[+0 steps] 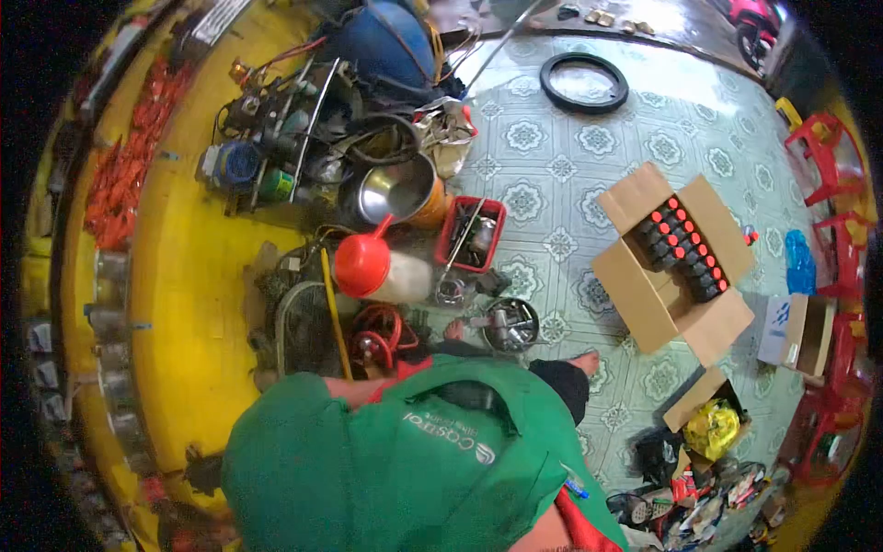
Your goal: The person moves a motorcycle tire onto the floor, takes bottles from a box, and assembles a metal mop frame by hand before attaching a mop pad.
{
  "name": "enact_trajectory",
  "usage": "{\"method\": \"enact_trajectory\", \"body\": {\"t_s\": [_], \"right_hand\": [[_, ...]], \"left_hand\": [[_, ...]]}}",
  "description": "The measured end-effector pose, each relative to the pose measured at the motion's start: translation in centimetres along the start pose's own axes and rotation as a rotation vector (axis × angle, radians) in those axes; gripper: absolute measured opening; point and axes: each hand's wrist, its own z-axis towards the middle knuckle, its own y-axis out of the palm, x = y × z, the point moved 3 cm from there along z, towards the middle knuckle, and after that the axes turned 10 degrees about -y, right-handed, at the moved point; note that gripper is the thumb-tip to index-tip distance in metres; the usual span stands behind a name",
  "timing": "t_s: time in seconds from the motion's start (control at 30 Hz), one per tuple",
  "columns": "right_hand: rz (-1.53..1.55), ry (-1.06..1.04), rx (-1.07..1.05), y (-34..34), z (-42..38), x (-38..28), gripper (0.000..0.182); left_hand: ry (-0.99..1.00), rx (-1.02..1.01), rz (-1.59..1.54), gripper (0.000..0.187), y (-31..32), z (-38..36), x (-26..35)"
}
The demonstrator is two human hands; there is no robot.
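Neither my left hand nor my right hand shows; a green shirt (405, 460) with white lettering fills the bottom of the head view and hides them. Two bare feet (585, 361) stick out past the shirt on the tiled floor. Just beyond them sit a small metal bowl of parts (509, 324), a red funnel (362, 263) on a white jug, and a red tray of tools (471, 235).
An open cardboard box (644, 304) of black bottles with red caps stands to the right. A steel pot (397, 189), a machine with wires (276, 138) and a black rubber ring (584, 83) lie farther off. Red chairs (828, 156) line the right edge; clutter fills the bottom right.
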Motion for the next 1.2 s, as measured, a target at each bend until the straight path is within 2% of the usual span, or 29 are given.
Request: {"method": "enact_trajectory", "body": {"t_s": [0.13,0.2,0.23,0.27,0.3,0.37,0.4,0.47,0.5,0.57,0.6,0.63,0.67,0.7,0.77,0.8,0.83,0.9,0.93,0.97,1.03,1.07,1.1,1.13,1.17,1.2], "right_hand": [[0.11,0.128,0.05,-6.2,-0.2,5.9,0.027],[0.191,0.231,0.177,-10.4,-0.5,10.1,0.026],[0.19,0.071,0.47,-11.8,1.4,15.1,0.034],[0.282,0.095,0.527,-15.7,-0.8,10.4,0.036],[0.208,0.126,0.491,-18.5,0.2,12.1,0.035],[0.55,0.219,0.565,-23.4,-0.2,10.9,0.033],[0.557,0.227,0.573,-24.2,-0.1,10.5,0.033],[0.606,0.172,0.679,-26.2,-0.2,10.1,0.029],[0.63,0.14,0.734,-27.0,-0.5,10.1,0.03],[0.622,0.121,0.755,-26.3,-1.1,9.2,0.031],[0.609,0.102,0.763,-25.3,-1.6,8.5,0.034],[0.595,0.083,0.769,-24.5,-1.9,8.5,0.039],[0.587,0.123,0.69,-23.7,-2.1,8.6,0.046],[0.578,0.161,0.613,-22.9,-2.2,9.0,0.055],[0.561,0.233,0.483,-21.8,-3.2,8.8,0.055],[0.552,0.233,0.493,-22.1,-3.8,7.7,0.055],[0.357,0.225,0.394,-22.7,-4.5,6.7,0.054],[0.145,0.228,0.293,-24.6,-4.8,5.2,0.054],[0.024,0.199,0.274,-25.8,-4.0,6.3,0.054],[-0.097,0.17,0.25,-27.0,-3.0,7.4,0.053],[-0.238,0.155,0.218,-29.5,-1.1,7.9,0.054],[-0.165,0.202,0.267,-31.4,0.0,7.8,0.055],[-0.098,0.243,0.318,-33.6,1.4,7.2,0.056],[-0.17,0.155,0.334,-35.8,2.9,5.6,0.056],[-0.244,0.069,0.339,-37.8,4.4,4.1,0.056],[-0.354,0.095,0.275,-39.7,6.7,2.4,0.058]], "left_hand": [[0.144,0.006,0.33,0.048,-3.6,-3.0,12.0],[0.205,0.106,0.402,0.046,-7.1,-5.0,18.1],[0.266,0.211,0.365,0.045,-8.5,-7.0,22.0],[0.456,0.402,0.285,0.044,-9.5,-9.4,26.9],[0.404,0.425,0.201,0.047,-10.3,-14.2,32.3],[0.606,0.401,-0.227,0.048,-10.6,-14.8,38.2],[0.61,0.393,-0.216,0.048,-10.4,-15.3,40.5],[0.736,0.222,-0.216,0.051,-8.8,-17.0,45.0],[0.746,0.214,-0.211,0.051,-7.3,-18.0,46.2],[0.823,0.121,0.06,0.056,-4.0,-19.9,48.2],[0.828,0.112,0.061,0.056,-2.9,-19.5,48.1],[0.898,0.157,0.239,0.057,-1.5,-18.5,47.9],[0.964,0.203,0.417,0.058,-0.3,-17.4,47.6],[0.969,0.195,0.414,0.058,0.3,-16.7,47.6],[0.855,0.101,0.251,0.061,0.9,-15.0,47.7],[0.797,0.054,0.17,0.063,1.1,-13.8,48.1],[0.804,0.044,0.16,0.063,1.2,-12.1,48.3],[0.639,0.022,0.115,0.06,0.5,-7.8,47.6],[0.551,0.008,0.09,0.058,0.3,-5.6,47.1],[0.546,-0.009,0.077,0.058,0.3,-3.8,46.9],[0.503,0.238,0.035,0.059,-0.7,-0.1,46.8],[0.487,0.214,0.018,0.059,-0.5,1.6,46.5],[0.43,0.196,-0.136,0.059,-0.6,3.6,46.3],[0.367,0.178,-0.29,0.058,-0.4,5.5,46.5],[0.339,0.156,-0.316,0.058,0.3,7.3,46.6],[0.343,0.179,-0.32,0.057,0.9,8.9,46.7]]}}
